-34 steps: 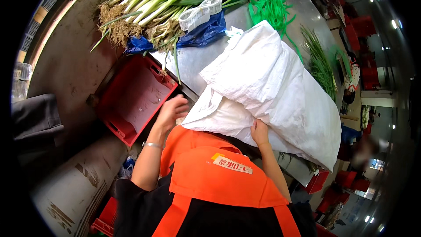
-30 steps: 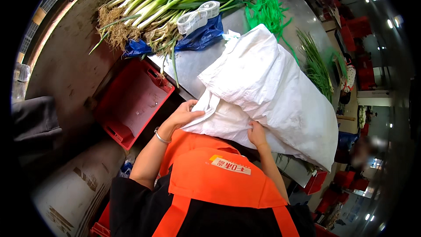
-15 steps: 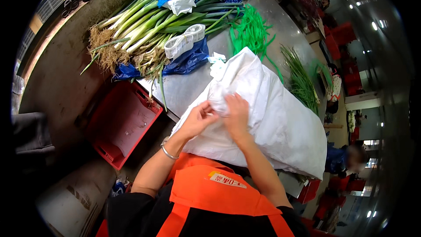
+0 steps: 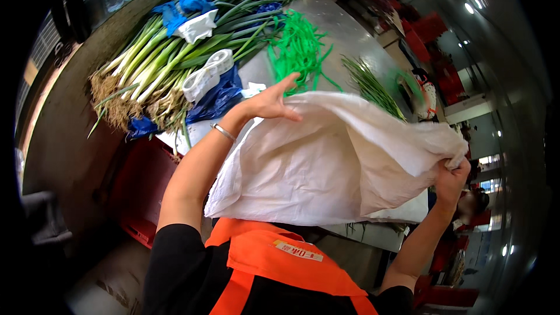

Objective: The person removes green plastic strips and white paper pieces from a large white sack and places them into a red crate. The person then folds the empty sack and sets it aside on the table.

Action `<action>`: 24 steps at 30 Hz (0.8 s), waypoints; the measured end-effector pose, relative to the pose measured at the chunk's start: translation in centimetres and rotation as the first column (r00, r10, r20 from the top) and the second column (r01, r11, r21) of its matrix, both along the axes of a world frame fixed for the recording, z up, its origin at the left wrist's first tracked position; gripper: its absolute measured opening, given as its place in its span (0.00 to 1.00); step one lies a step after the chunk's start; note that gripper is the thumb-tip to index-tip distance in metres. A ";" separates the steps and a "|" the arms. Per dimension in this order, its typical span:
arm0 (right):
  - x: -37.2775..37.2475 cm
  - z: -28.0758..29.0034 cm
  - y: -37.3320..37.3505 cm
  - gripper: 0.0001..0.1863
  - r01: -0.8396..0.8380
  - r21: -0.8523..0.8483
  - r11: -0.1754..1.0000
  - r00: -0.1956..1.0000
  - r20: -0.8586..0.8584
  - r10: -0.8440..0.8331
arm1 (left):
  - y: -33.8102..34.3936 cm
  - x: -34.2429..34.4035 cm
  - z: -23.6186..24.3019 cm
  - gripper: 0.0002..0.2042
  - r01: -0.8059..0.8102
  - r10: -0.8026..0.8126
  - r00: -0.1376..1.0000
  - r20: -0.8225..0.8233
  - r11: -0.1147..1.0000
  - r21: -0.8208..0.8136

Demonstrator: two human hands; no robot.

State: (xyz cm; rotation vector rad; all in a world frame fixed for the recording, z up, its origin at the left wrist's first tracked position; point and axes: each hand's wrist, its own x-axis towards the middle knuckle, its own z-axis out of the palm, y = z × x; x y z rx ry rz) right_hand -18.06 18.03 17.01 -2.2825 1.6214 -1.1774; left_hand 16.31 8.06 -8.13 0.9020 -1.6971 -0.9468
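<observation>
One white sack (image 4: 303, 163) gapes over the bench's (image 4: 344, 20) near edge, showing its creased inside. The right hand's (image 4: 452, 184) grip pinches its rim; the left hand's (image 4: 268, 104) is spread beside it. A red crate (image 4: 137, 228), shadowed inside, sits below the near-left corner.

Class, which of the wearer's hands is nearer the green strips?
Left: the left hand is close to the strips; the right hand is far to their right, gripping the sack.
</observation>
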 end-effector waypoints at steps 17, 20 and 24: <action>7.2 -10.8 5.3 0.17 -0.625 0.575 0.528 0.734 0.204 0.647 | -1.0 5.7 -0.7 0.03 -0.624 0.655 0.736 0.174 0.755 -0.202; 9.4 -19.2 6.9 0.21 -0.610 0.744 0.271 0.584 0.192 0.789 | -1.8 6.3 -3.1 0.07 -0.507 0.584 0.726 0.363 0.812 -0.291; 3.6 -16.4 5.4 0.24 -0.632 0.721 0.284 0.737 0.444 0.509 | -2.1 9.8 -9.3 0.12 -0.493 0.455 0.839 0.298 0.867 0.065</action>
